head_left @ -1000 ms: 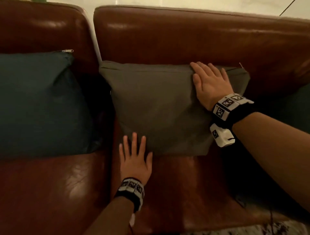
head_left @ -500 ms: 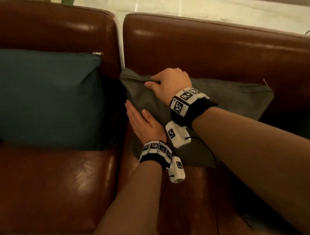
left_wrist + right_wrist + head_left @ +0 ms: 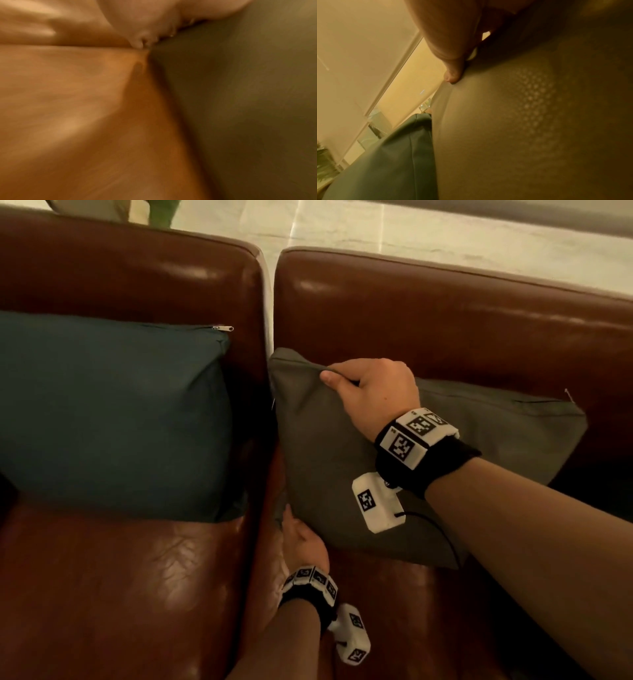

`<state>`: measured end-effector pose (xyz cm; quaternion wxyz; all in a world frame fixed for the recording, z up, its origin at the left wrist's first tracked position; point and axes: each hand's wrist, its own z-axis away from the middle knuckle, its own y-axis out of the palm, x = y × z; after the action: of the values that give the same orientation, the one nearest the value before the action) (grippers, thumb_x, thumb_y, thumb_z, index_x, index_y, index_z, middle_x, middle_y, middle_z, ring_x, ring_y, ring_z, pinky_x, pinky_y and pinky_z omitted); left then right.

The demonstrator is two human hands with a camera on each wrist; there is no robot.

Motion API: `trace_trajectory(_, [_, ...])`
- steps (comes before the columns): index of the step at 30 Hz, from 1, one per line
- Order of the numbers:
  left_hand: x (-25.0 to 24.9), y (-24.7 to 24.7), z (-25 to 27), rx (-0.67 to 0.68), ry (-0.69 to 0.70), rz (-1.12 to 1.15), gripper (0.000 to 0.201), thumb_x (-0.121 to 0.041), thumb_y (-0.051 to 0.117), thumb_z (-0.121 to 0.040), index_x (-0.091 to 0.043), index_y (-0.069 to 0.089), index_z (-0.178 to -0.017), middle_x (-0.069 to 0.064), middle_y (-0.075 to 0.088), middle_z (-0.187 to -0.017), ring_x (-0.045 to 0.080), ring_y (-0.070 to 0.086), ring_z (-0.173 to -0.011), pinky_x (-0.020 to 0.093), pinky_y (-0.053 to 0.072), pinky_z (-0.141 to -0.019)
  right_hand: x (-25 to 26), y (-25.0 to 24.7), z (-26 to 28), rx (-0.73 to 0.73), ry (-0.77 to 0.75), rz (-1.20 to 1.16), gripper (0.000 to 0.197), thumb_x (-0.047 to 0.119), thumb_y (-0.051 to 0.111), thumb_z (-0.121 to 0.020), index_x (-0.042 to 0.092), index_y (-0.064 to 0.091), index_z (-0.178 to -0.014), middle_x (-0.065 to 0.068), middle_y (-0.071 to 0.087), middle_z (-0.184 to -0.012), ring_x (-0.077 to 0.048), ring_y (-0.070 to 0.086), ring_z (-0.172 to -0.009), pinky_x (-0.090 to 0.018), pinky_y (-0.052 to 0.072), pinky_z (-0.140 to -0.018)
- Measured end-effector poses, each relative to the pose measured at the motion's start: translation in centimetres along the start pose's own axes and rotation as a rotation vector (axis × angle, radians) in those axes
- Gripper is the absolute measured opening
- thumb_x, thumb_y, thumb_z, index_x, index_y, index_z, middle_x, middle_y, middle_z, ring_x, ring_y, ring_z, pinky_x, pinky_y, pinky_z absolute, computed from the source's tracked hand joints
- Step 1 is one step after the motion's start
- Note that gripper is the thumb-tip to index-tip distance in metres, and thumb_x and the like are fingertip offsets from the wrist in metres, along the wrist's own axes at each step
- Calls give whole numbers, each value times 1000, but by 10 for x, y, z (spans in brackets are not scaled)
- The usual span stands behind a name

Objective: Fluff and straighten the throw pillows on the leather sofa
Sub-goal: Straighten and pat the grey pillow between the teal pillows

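Observation:
A grey throw pillow (image 3: 325,457) leans against the back of the brown leather sofa (image 3: 445,320) on the right seat. My right hand (image 3: 342,376) grips its top edge near the upper left corner, thumb in front and fingers curled behind. In the right wrist view the thumb (image 3: 452,75) presses into the grey pillow (image 3: 522,121). My left hand (image 3: 301,539) holds the pillow's lower left corner, its fingertips hidden beneath the fabric. The blurred left wrist view shows that hand (image 3: 144,40) pinched where pillow (image 3: 248,108) meets leather. A teal pillow (image 3: 109,412) stands upright on the left seat.
A gap (image 3: 269,302) divides the two back cushions, with pale floor behind the sofa. Bare leather seat (image 3: 120,594) lies in front of the teal pillow (image 3: 385,162). A dark object shows at the far right edge beyond the grey pillow.
My right hand slid from the pillow's upper right to its upper left edge and closed on it. My left hand went from lying flat at the bottom edge to holding the lower left corner.

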<state>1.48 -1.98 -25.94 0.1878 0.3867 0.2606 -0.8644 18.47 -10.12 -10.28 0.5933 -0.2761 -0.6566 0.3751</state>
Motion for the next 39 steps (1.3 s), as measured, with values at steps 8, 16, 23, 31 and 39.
trace_trajectory(8, [40,-7,-52,107,158,-485,67,-39,6,-89,-32,15,-154,5,31,-158,24,39,-140,42,35,-113,-9,-15,3,-53,-29,-98,32,48,54,-94,29,72,-113,13,73,-105,-5,65,-101,-38,53,-93])
trace_trajectory(16, [4,-12,-79,248,-205,-508,46,-27,24,-106,-12,41,-146,13,41,-152,31,38,-139,33,28,-111,-4,-19,4,-63,-36,-86,31,44,55,-95,27,72,-115,12,72,-109,-2,64,-102,-22,50,-92])
trace_trajectory(23, [1,-11,-89,222,-265,-505,46,-15,24,-105,-1,27,-149,26,42,-146,40,43,-133,43,37,-110,-6,-22,3,-105,-40,-96,30,43,57,-94,27,72,-113,13,73,-106,0,64,-101,-21,51,-91])
trace_trajectory(31, [7,-23,-87,244,-304,-499,42,-13,36,-104,-4,34,-145,18,43,-148,33,45,-134,37,37,-109,-11,-10,3,-56,-106,8,36,49,50,-95,28,71,-115,13,72,-108,-7,64,-104,-38,51,-93])
trace_trajectory(39, [-178,-32,9,-123,1137,-118,46,-11,42,-96,-2,43,-141,16,37,-149,29,35,-140,35,26,-117,-20,-18,49,-10,-124,315,49,39,26,-102,26,38,-148,5,40,-153,-17,30,-144,-42,16,-120])
